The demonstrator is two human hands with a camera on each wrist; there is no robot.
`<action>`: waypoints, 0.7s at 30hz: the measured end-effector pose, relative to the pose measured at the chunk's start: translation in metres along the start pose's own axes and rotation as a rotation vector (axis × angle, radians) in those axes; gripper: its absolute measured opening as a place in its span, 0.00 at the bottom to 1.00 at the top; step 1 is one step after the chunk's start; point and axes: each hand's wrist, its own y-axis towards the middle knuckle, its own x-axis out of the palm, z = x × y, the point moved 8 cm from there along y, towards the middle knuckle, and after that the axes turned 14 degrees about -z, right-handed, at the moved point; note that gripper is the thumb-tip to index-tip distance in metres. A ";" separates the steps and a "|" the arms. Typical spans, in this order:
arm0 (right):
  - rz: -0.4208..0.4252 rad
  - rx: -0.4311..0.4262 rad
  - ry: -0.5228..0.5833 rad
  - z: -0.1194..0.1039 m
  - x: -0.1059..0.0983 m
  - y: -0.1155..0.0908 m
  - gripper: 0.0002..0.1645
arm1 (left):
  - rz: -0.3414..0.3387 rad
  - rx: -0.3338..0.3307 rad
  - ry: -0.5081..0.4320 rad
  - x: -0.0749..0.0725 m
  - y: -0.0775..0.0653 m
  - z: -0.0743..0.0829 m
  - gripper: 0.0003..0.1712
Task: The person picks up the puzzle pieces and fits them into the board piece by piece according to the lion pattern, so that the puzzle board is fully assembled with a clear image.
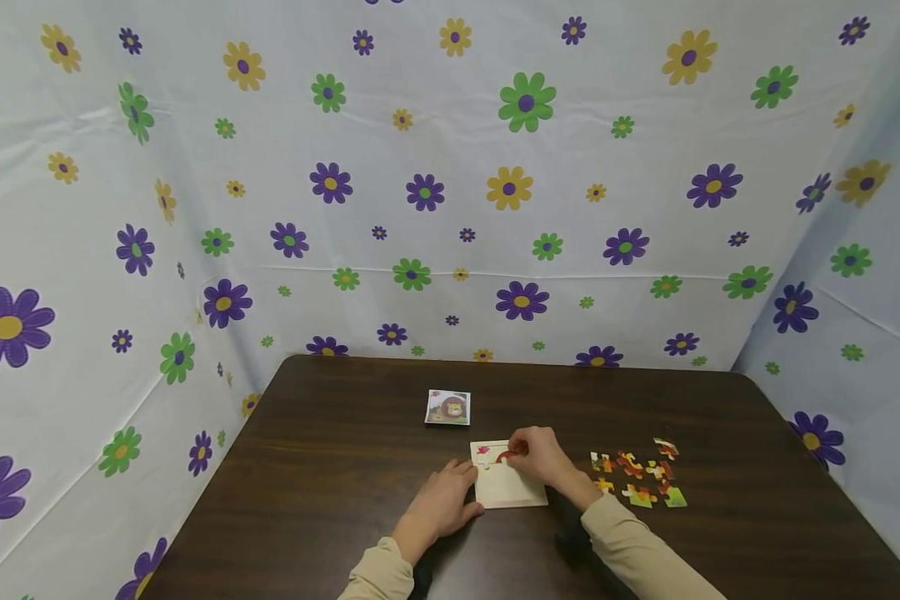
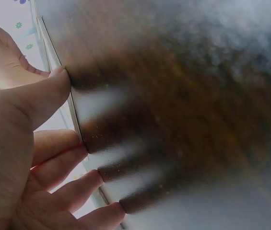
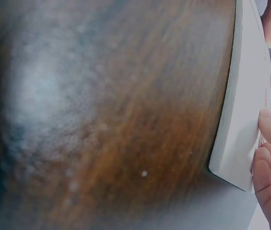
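Observation:
A pale square puzzle board (image 1: 512, 492) lies on the table in the head view, with a few picture pieces (image 1: 484, 452) along its far edge. My left hand (image 1: 441, 502) rests at the board's left side, thumb near the front left corner. In the left wrist view its fingertips (image 2: 92, 177) spread along the edge and touch the tabletop. My right hand (image 1: 542, 457) bends over the board's far right part, pinching a red-brown puzzle piece (image 1: 505, 457) that its fingers partly cover. The right wrist view shows the right fingers (image 3: 267, 177) low over the board's surface.
Several loose puzzle pieces (image 1: 633, 475) lie right of the board, near my right forearm. A small square lion picture (image 1: 447, 407) sits behind the board. The dark wooden table (image 1: 330, 467) ends at a flowered cloth (image 1: 450, 308) at the back.

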 end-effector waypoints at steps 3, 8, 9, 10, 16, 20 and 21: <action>0.013 0.016 0.003 0.001 0.000 0.000 0.08 | 0.004 0.006 0.003 -0.001 0.000 0.001 0.22; 0.041 0.031 -0.011 0.002 0.000 0.001 0.09 | 0.003 0.005 -0.004 -0.001 0.000 0.001 0.22; 0.048 0.031 -0.016 0.001 -0.001 0.001 0.10 | 0.004 0.003 -0.005 -0.002 0.000 0.000 0.22; 0.055 0.028 -0.024 0.000 -0.001 0.001 0.10 | 0.006 0.001 -0.006 -0.002 0.000 0.000 0.22; 0.039 0.025 -0.039 -0.003 0.001 0.001 0.10 | 0.006 -0.006 -0.002 -0.002 -0.002 0.000 0.23; 0.030 0.029 -0.043 -0.005 0.002 -0.001 0.09 | -0.002 -0.007 -0.008 -0.002 -0.003 0.001 0.23; 0.031 0.027 -0.042 -0.006 0.002 -0.001 0.09 | -0.002 -0.007 -0.009 -0.001 -0.003 0.001 0.23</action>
